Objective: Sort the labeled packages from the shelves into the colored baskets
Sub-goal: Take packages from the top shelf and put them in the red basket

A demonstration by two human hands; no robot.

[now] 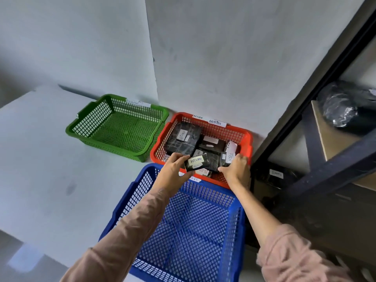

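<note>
Left fingers (179, 157) are closed on a small black packet (197, 162), pinching its left end; thumb side is hidden, so how deep the grip goes is unclear. Left hand (173, 169) holds it over the near rim of the red basket (249, 143), label up.

Right fingers (241, 159) are curled over packages at the basket's right end, near the right wall. Can't tell whether they actually grip one or just rest there.

Handling, my read: the packet looks light, since a one-end pinch keeps it level. The shiny black wrap is probably slick, and the block underneath looks fairly stiff, with no sag. Doesn't look fragile. Best hold is across the short sides, off the paper label, so the writing stays readable and the tape isn't peeled.

Orientation: the long axis runs roughly left-right, tilted slightly up to the right. White label reads RETURN, upright to the wearer.

Red basket carries tags RETURN and OVERDUE on its far rim and already holds several black packages, some marked RETURN, so the match looks right. It sits at the floor's far right, against the wall beside the shelf (335, 151). Green basket (81, 127) to its left and blue basket (126, 202) nearest are both empty. More wrapped packages remain on the shelf.
</note>
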